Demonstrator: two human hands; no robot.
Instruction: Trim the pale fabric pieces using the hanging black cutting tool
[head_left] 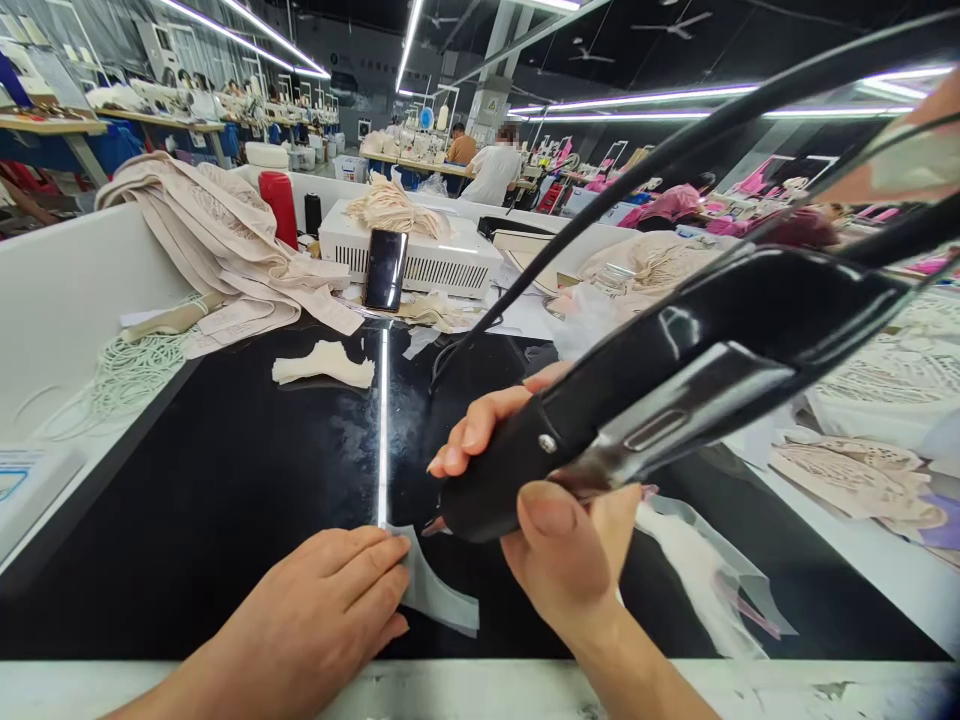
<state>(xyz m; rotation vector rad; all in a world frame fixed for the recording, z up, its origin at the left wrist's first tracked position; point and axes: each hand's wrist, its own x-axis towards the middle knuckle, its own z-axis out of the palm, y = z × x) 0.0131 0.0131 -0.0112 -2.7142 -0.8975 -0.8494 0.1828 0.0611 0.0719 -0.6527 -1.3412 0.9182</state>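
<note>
My left hand [322,605] lies palm down on the black work surface [247,470]. Its outstretched fingertips press the left end of a small, curved, translucent white fabric piece [441,598]. Gripped in my right hand [566,560] is a black corded handheld tool [645,370] with a shiny metal plate along its side. The tool slants down to the left, and its blunt end hovers near the fabric piece. What lies under that end is hidden. To the right of my right wrist rests a larger sheer white fabric piece [701,575].
A cream fabric bundle [322,365] sits left of a bright line [384,430]. Behind stand a phone [385,270], a white vented box [450,265] and a red thread cone [278,210]. Beige fabric [217,230] and pale cord [139,370] lie left. The tool's cable [570,205] crosses above.
</note>
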